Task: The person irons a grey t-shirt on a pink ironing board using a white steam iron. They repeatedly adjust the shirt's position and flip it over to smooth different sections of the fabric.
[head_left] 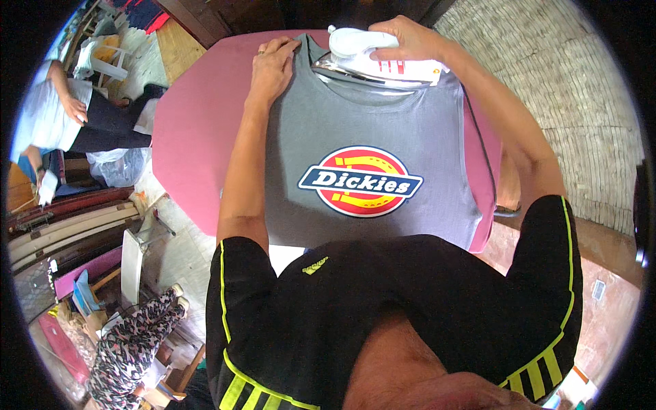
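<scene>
A grey sleeveless shirt (369,130) with a large red, yellow and blue printed emblem is spread over a pink ironing board (198,137). My right hand (413,42) is wrapped round the handle of a white iron (355,44), whose metal soleplate rests along the shirt's neckline. At the shirt's upper left shoulder is my left hand (273,65), with bent fingers gripping the fabric edge; the fingertips are partly hidden. A dark cord (480,140) runs down the right side of the board.
Left of the board stands a person in a light top (68,109), near a clear plastic bag (119,166). Another person in patterned trousers (133,345) is at the lower left, among stacked boards (75,236) and other items. A woven mat-like surface (581,102) lies to the right.
</scene>
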{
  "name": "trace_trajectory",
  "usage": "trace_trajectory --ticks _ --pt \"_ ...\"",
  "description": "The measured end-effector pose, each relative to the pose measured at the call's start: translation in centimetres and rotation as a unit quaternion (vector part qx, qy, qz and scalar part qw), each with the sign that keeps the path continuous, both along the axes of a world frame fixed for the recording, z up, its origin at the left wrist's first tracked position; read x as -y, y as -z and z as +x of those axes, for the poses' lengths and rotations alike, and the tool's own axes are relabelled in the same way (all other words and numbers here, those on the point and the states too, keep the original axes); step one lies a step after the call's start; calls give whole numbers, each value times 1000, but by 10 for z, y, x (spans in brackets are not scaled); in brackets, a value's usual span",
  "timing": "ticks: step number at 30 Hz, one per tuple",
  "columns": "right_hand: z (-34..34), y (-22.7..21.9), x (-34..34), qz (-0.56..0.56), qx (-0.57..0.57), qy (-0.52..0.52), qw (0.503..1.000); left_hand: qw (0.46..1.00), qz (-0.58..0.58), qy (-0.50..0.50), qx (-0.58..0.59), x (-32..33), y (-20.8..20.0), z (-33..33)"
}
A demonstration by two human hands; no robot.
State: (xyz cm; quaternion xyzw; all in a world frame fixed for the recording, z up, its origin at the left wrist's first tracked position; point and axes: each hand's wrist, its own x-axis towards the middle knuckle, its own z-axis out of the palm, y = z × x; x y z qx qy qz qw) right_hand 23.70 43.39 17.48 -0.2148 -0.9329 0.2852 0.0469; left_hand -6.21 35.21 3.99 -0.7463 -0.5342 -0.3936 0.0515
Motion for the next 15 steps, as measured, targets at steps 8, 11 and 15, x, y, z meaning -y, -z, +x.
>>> trace_trajectory --ticks 8,11,15 --pt "5 -45 52 13 -21 191 981 994 -73 78 -34 -44 3 -31" --pt "-27 -35 75 2 -48 237 970 951 -216 161 154 -57 -3 -61" --pt "-78 -28 102 -97 -34 314 944 891 -228 74 385 -32 -10 -73"
